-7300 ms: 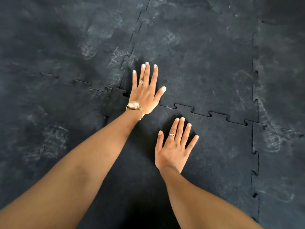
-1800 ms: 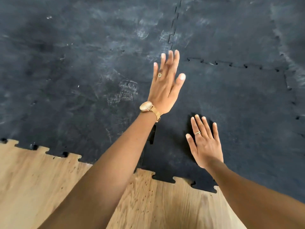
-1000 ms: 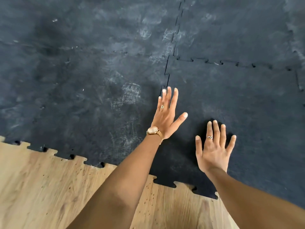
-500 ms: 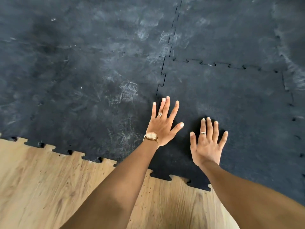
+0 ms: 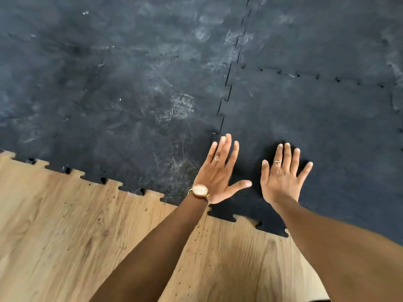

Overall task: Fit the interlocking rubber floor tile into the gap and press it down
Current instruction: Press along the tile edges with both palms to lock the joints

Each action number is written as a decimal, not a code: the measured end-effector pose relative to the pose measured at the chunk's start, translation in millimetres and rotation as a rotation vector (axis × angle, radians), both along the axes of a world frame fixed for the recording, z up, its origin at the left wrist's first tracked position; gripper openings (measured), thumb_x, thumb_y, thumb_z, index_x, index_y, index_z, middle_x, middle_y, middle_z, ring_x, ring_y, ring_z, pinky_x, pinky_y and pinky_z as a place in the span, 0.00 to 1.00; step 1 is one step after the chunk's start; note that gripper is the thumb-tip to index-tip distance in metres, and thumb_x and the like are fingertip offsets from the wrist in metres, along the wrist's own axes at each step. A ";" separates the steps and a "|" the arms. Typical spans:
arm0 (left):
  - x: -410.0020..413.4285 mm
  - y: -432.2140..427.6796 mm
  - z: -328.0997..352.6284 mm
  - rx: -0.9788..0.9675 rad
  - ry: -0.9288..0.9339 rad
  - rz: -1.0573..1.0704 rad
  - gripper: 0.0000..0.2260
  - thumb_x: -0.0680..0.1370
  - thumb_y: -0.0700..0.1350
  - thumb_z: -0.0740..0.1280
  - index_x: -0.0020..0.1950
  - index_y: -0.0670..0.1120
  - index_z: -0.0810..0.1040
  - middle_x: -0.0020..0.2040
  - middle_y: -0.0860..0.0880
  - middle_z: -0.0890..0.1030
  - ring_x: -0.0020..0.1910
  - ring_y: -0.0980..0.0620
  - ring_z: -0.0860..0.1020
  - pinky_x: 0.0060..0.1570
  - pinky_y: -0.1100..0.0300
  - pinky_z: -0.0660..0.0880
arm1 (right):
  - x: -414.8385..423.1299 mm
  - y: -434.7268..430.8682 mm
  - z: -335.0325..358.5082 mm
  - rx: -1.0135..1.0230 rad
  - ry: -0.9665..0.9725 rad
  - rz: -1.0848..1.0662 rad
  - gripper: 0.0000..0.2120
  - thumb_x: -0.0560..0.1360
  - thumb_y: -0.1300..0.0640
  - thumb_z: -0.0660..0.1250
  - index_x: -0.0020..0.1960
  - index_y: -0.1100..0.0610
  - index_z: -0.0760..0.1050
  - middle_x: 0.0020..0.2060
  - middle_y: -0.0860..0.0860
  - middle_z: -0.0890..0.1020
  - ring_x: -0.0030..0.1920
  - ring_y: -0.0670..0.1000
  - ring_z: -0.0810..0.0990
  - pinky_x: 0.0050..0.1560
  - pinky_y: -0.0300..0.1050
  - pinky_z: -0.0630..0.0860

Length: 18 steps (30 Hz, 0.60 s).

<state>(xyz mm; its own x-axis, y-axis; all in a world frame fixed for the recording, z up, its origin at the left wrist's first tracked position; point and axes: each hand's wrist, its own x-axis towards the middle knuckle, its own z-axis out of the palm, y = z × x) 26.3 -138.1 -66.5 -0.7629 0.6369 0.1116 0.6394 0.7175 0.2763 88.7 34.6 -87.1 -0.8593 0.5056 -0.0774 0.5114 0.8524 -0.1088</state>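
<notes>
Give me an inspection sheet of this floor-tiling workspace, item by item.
Surface: wood-look floor, bare in the near part.
Job's things: black rubber tile lying among scuffed neighbours; jigsaw seam on its left side shows a thin dark line.
Clutter: nothing seen.
Grippers: left hand, wearing a watch, spread open at the seam; right hand flat on the tile, fingers spread.
Cables: nothing seen.
Surroundings: dark mats with pale scuffs fill the far view.
</notes>
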 end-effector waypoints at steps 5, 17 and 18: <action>-4.4 -2.5 -11.9 -0.169 0.012 -0.165 0.39 0.78 0.69 0.44 0.78 0.46 0.37 0.78 0.39 0.37 0.77 0.44 0.35 0.75 0.40 0.45 | 0.2 -1.1 3.5 -0.012 0.006 0.000 0.32 0.80 0.44 0.40 0.78 0.61 0.50 0.78 0.55 0.55 0.78 0.58 0.47 0.73 0.69 0.44; -24.6 8.6 -17.8 -0.154 -0.003 -0.054 0.36 0.79 0.67 0.43 0.77 0.46 0.33 0.79 0.38 0.38 0.77 0.44 0.36 0.75 0.41 0.43 | -0.7 1.2 -0.8 -0.021 0.095 -0.006 0.31 0.80 0.44 0.44 0.77 0.60 0.55 0.78 0.55 0.58 0.78 0.58 0.50 0.74 0.68 0.44; -24.7 7.9 -19.8 -0.147 -0.024 -0.083 0.37 0.78 0.67 0.43 0.77 0.46 0.34 0.79 0.38 0.39 0.78 0.44 0.36 0.75 0.41 0.42 | -0.3 1.1 0.1 -0.028 0.090 -0.008 0.31 0.80 0.44 0.44 0.77 0.60 0.55 0.78 0.55 0.58 0.78 0.58 0.49 0.74 0.68 0.44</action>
<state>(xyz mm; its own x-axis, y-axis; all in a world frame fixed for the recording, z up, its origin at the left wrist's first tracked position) 1.5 -130.3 -86.3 -0.7085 0.7057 -0.0045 0.6925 0.6965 0.1881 88.4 35.7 -87.0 -0.8594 0.5111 -0.0140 0.5051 0.8445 -0.1780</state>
